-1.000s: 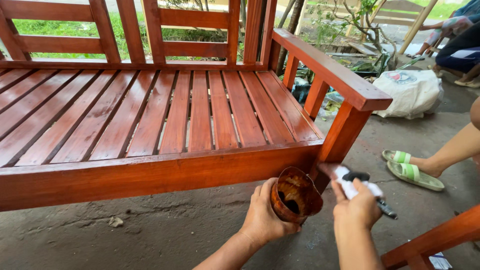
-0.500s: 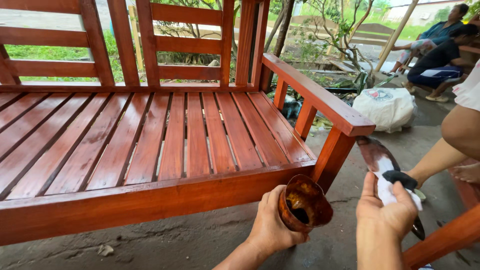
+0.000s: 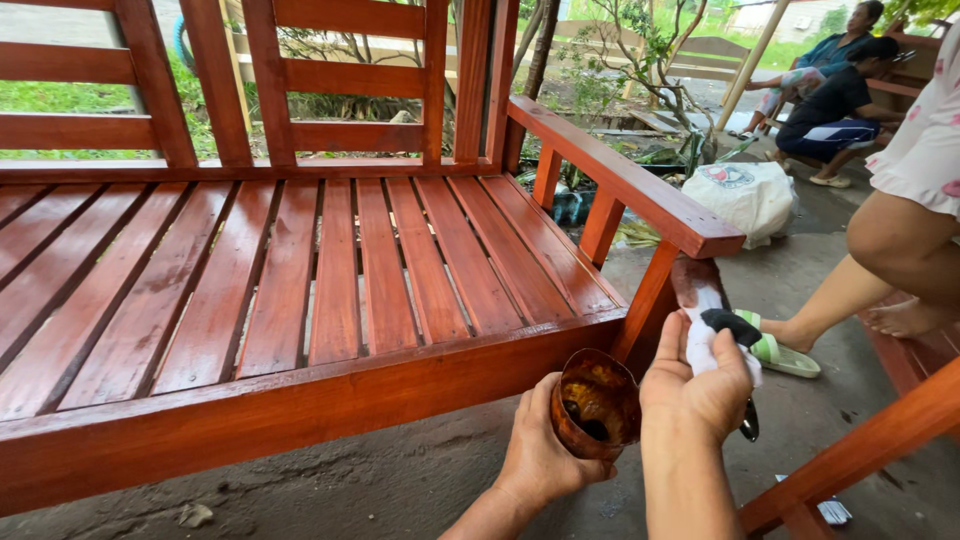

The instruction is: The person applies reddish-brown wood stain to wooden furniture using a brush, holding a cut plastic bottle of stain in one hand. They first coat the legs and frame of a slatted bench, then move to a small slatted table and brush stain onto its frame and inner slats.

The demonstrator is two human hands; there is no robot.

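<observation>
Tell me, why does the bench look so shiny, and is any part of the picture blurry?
In the head view, soft daylight bounces off the wet-looking slats of the bench, making pale glare streaks; shadows are faint. The left hand with the stained cup and the right hand with the brush look sharp; the people sitting far back are a bit soft, and the bench's straight rails splay outward toward the edges.
</observation>
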